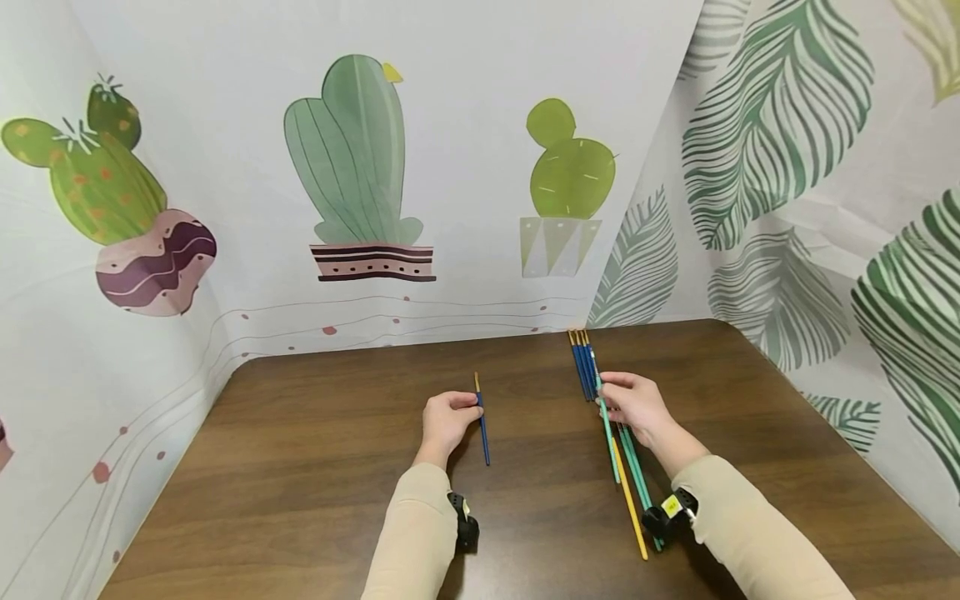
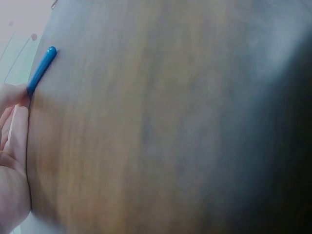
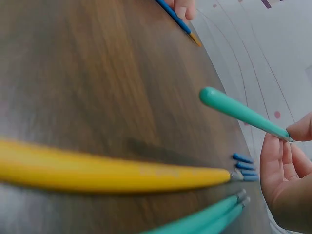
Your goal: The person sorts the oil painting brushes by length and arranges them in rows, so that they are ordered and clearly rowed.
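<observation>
Between thumb and fingers, my left hand (image 1: pixel 446 423) pinches a thin blue paintbrush (image 1: pixel 484 437), its tip toward the table's far edge. The left wrist view catches only the rounded end of this blue handle (image 2: pixel 43 70). To the right, my right hand (image 1: pixel 641 407) pinches a teal paintbrush (image 1: pixel 607 435) near the front of its handle. In the right wrist view this teal handle (image 3: pixel 239 111) slants up off the table, its rounded end pointing away from the fingers. Several blue paintbrushes (image 1: pixel 580 367) lie side by side just beyond the right hand.
Under the right forearm lie a yellow paintbrush (image 1: pixel 632 508) and teal paintbrushes (image 1: pixel 636 471), handles toward the near edge. All rest on a dark brown wooden table (image 1: pixel 300 467). A cloth backdrop (image 1: pixel 472 167) printed with cacti and leaves stands behind the table's far edge.
</observation>
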### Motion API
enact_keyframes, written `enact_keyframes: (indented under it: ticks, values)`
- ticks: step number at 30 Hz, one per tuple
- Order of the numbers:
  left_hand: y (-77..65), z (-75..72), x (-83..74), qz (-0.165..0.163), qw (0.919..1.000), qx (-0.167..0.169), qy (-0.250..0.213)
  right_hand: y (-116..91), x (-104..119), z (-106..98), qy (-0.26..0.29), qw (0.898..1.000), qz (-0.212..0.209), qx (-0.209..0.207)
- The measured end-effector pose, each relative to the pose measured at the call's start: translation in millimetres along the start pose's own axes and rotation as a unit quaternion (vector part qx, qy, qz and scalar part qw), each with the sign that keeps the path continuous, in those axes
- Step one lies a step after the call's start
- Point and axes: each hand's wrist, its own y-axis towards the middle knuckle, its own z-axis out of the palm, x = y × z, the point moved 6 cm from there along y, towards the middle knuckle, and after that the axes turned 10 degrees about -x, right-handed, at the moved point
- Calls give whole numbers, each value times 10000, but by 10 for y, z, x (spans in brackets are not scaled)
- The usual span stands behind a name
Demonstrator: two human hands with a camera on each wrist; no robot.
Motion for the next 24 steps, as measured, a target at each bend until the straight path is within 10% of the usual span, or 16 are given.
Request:
enact_keyframes:
  ticks: [24]
  values:
    - [6, 4, 4, -50, 10000, -3, 11, -126, -143, -494, -747, 9969, 244, 71]
